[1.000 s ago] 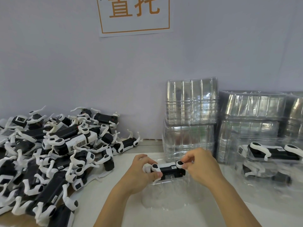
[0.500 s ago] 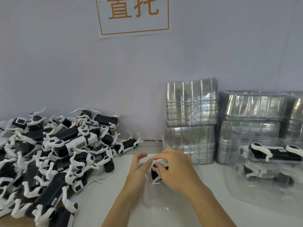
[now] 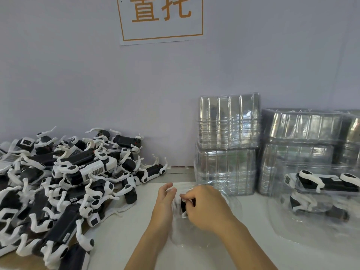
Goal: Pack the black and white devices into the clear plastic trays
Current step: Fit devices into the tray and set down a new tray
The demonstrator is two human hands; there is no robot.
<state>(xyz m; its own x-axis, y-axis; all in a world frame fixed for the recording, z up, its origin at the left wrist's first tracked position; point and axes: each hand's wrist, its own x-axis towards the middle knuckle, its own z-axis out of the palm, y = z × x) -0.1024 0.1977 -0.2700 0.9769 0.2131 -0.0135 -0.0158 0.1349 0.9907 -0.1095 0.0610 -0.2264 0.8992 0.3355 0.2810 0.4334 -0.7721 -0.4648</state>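
Clear plastic, thin and glossy: a tray (image 3: 204,240) lies on the white table (image 3: 136,240) directly under both hands, its rim blurred and hard to trace.

Right hand (image 3: 204,209): fingers curled, pinching a black and white device (image 3: 183,205) from above. Device sits at or in the tray's near compartment; most of it is hidden behind the knuckles, so whether it is fully seated cannot be told.

Left hand (image 3: 165,199): fingers nearly straight and relaxed, held against the device's left end, where a blurred white part shows. It touches rather than grasps. The two hands are close together, meeting at the device.

Left of the hands: a large heap (image 3: 58,182) of the same black and white devices, white arms sticking out in all directions, some with barcode labels showing. It reaches the table's left and near edges of view.

Behind the hands, against the wall: a stack of empty clear trays (image 3: 228,145), two bundles high. Just right of it, a second stack (image 3: 300,149), with more at the frame edge.

Far right: a packed tray (image 3: 319,193) holding devices, one on top with white pads visible, another below it, seen through plastic.

Wall (image 3: 97,84): plain pale lilac-grey. A white sign (image 3: 161,18) with orange border and two orange characters hangs at top centre.
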